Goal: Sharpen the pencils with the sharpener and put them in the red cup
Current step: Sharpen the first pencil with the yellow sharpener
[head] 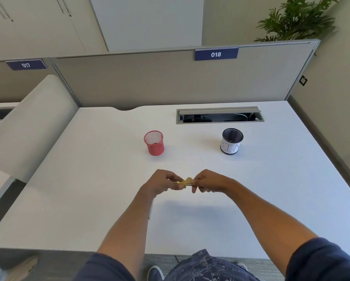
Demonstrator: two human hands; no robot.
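Both hands meet a little above the middle of the white desk (89, 199). Between them sits a small yellow sharpener (186, 181), pinched by the fingertips of my left hand (162, 182). My right hand (208, 182) is closed on a thin yellow pencil (191, 185) that enters the sharpener; most of the shaft is hidden by fingers. The red cup (154, 148), a mesh cup, stands upright beyond the hands and looks empty. A thin grey stick, possibly another pencil (150, 211), lies on the desk beside my left forearm.
A black mesh cup with a white paper label (230, 147) stands to the right of the red cup. An open cable slot (219, 115) is set into the desk's back. A grey partition (170, 82) closes the far edge. A white panel (28, 126) stands at the left.
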